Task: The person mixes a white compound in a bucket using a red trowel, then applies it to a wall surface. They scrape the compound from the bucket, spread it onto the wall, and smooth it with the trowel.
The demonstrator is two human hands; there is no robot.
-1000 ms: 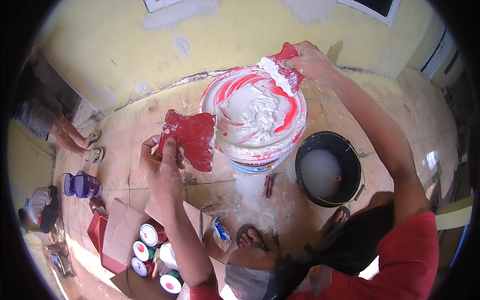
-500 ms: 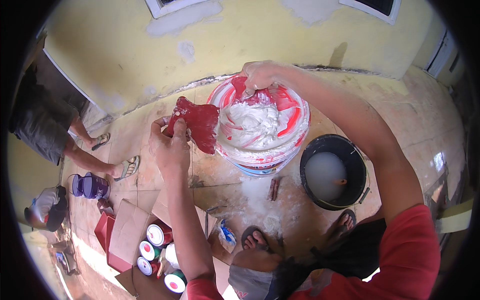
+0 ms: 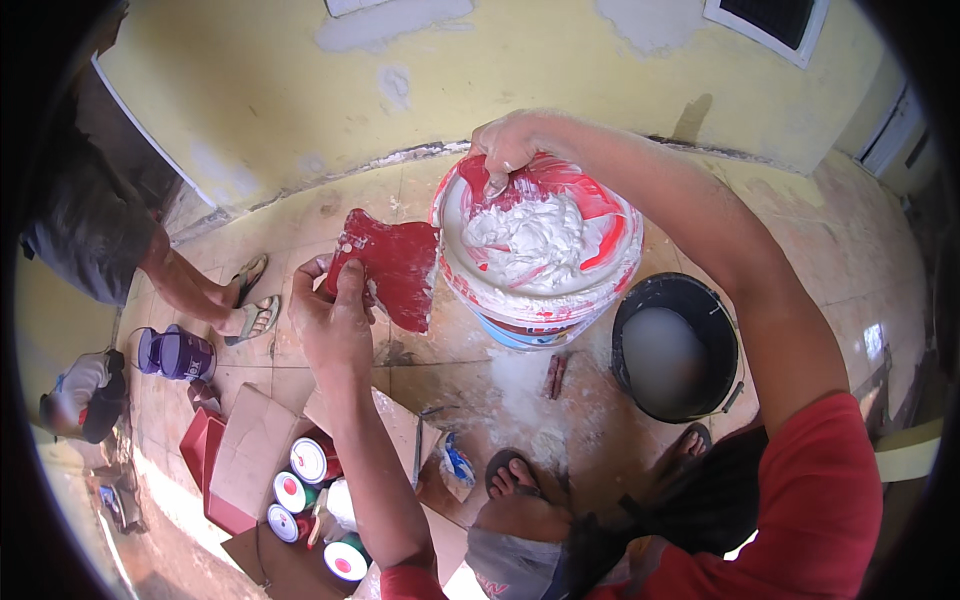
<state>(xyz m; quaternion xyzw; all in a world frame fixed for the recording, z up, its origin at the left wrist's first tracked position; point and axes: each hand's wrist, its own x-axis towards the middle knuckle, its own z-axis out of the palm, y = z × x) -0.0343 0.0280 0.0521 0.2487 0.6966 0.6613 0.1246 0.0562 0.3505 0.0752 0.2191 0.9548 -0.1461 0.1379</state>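
With left hand [image 3: 332, 322] and right hand [image 3: 512, 140] apart, pinching red scraper [image 3: 397, 265] by bucket's [image 3: 540, 308] left rim, gripping second scraper [image 3: 474, 178] at far rim; may drop paste [image 3: 540, 235] by scooping too much.

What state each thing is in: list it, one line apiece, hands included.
Left hand, gripping the left scraper
Left scraper, red, flecked with white
Right hand, gripping the right scraper
Right scraper, over the paste bucket, partly hidden
Paste bucket, open, upright, rim smeared
White paste, heaped unevenly
Black bucket, open, cloudy liquid inside
Cardboard box, open, flaps spread
Cans, in the box, visible ends closed
Purple container, open or shut unclear
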